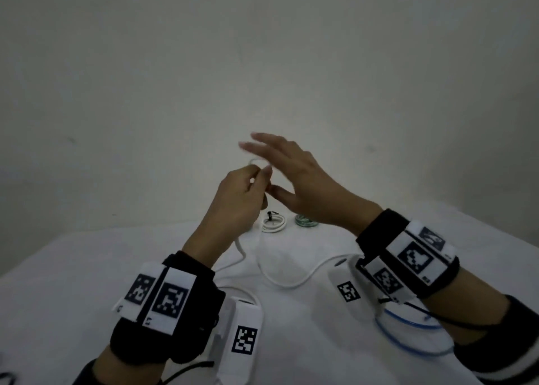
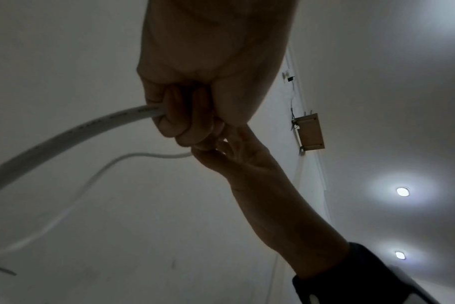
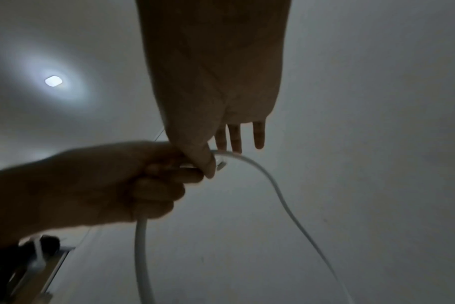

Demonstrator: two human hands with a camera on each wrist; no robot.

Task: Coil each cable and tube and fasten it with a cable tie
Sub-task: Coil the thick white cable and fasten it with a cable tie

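My left hand [image 1: 248, 189] is raised above the table, and its curled fingers [image 2: 179, 123] grip a white cable [image 1: 291, 282]. My right hand [image 1: 274, 185] meets it from the right. The right thumb [image 3: 208, 162] pinches the thin run of the white cable [image 3: 281, 197] close to its plug end, while three fingers stick out straight. The thicker part of the cable [image 2: 65, 135] drops from the left fist [image 3: 143, 185] and curves loosely over the white table [image 1: 87, 268]. The pinching forefinger is hidden.
At the table's far edge lie a coiled white cable with a black tie [image 1: 274, 223] and a coiled greenish tube [image 1: 305, 220]. A loose blue tube [image 1: 408, 338] loops under my right forearm. A plain wall stands close behind.
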